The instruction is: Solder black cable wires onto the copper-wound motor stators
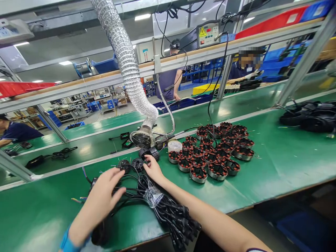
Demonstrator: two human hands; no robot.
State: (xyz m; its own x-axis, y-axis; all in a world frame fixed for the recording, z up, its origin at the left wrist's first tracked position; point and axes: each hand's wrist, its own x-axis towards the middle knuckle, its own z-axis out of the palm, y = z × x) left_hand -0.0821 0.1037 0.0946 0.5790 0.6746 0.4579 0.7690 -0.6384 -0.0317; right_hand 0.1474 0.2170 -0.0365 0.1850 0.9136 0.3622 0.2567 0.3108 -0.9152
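My left hand (103, 196), a blue band at its wrist, is over the green bench (34, 210) with thumb and fingers apart; its fingertips are beside a round black part (124, 166). My right hand (153, 169) has its fingers pinched at a black part (147, 153) below the fume hood's mouth. Another round black part (138, 163) lies between the hands. A bundle of black cables (157, 197), wrapped in clear plastic, runs from between my hands to the bench's front edge. Several copper-wound stator rings (198, 174) stand to the right of my right hand.
A silver duct (126, 63) hangs down to the bench in front of me. A whitish roll (174, 146) sits beside the rings. Black parts (312, 119) are piled at the far right. Other people are beyond the metal frame, one (168, 82) near the centre.
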